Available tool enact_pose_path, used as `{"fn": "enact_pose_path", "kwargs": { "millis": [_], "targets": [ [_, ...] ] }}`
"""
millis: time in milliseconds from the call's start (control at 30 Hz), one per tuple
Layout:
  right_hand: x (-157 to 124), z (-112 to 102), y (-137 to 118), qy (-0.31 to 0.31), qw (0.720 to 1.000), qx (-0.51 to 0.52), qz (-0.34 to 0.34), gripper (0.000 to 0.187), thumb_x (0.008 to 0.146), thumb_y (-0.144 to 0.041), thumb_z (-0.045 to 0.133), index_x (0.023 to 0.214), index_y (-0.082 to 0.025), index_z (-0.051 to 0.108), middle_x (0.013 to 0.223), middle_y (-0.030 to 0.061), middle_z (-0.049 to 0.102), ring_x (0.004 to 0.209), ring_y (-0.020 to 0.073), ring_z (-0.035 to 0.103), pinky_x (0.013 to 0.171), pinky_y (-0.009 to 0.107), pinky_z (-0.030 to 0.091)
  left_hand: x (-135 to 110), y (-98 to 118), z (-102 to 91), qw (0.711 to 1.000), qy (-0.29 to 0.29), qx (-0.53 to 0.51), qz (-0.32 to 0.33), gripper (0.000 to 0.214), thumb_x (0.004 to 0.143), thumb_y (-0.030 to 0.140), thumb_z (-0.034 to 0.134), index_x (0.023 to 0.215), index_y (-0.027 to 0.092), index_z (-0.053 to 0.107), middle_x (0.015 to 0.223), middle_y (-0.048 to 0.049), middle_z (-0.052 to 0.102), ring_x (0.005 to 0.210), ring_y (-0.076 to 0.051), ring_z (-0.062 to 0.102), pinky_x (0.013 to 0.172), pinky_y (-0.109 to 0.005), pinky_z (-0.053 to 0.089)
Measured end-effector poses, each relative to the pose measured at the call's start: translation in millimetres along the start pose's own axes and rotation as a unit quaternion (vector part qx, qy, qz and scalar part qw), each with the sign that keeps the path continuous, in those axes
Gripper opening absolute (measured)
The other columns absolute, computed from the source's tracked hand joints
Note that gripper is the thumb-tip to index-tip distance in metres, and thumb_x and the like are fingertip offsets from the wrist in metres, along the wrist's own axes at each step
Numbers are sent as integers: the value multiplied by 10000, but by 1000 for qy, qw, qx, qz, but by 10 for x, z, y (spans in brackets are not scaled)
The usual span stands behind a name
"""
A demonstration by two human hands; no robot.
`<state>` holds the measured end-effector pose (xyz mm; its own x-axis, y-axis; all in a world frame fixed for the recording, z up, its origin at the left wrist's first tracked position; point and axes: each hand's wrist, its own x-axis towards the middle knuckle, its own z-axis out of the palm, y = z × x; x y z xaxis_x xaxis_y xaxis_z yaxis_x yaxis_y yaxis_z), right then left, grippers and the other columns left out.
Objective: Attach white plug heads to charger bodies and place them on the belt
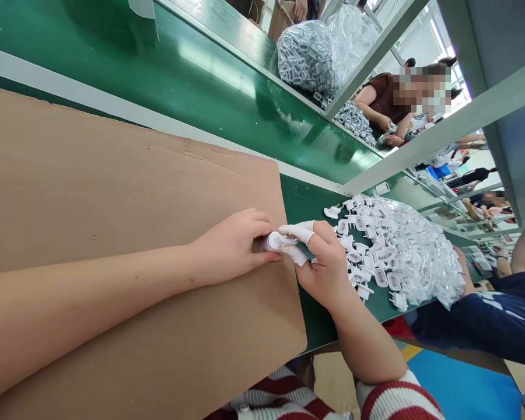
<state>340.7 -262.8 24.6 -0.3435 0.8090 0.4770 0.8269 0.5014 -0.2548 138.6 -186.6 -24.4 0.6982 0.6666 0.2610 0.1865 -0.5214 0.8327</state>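
Note:
A small white plastic piece (273, 241), like the plug housings in the pile nearby, is held between my two hands above the cardboard's right edge. My left hand (234, 242) reaches in from the left, thumb and fingers closed around the near end of the piece. From the lower right comes my right hand (328, 259), with white finger covers on its thumb and forefinger, pinching the other side. The fingers hide much of the piece. Just right of my right hand lies the pile of white plug housings (359, 233), some with prongs showing.
A large cardboard sheet (114, 192) covers the green bench (308, 204). A clear plastic bag (429, 256) lies behind the loose housings. Grey posts (424, 131) cross the view. Beyond are a bag of grey parts (308, 58), a person in brown (382, 99) and a navy sleeve (485, 321).

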Motion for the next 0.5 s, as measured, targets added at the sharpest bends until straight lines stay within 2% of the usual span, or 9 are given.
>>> {"fn": "enact_pose_path", "kwargs": {
  "millis": [267, 500],
  "targets": [
    [44, -25, -58, -4, 1000, -26, -4, 270, 927, -98, 573, 1115, -211, 730, 862, 56, 641, 773, 189, 605, 663, 310, 502, -17, 48, -3, 1000, 8, 7, 0, 275, 944, 462, 679, 903, 207, 770, 899, -63, 663, 934, -245, 613, 787, -348, 483],
    [39, 63, 12, 8, 998, -70, -1, 231, 920, -111, 587, 1050, -204, 754, 740, 20, 524, 670, 171, 498, 617, 302, 385, -11, 29, -9, 999, 25, 10, -19, 326, 939, 509, 684, 917, 194, 764, 914, -66, 667, 937, -245, 614, 801, -345, 489]
  ]
}}
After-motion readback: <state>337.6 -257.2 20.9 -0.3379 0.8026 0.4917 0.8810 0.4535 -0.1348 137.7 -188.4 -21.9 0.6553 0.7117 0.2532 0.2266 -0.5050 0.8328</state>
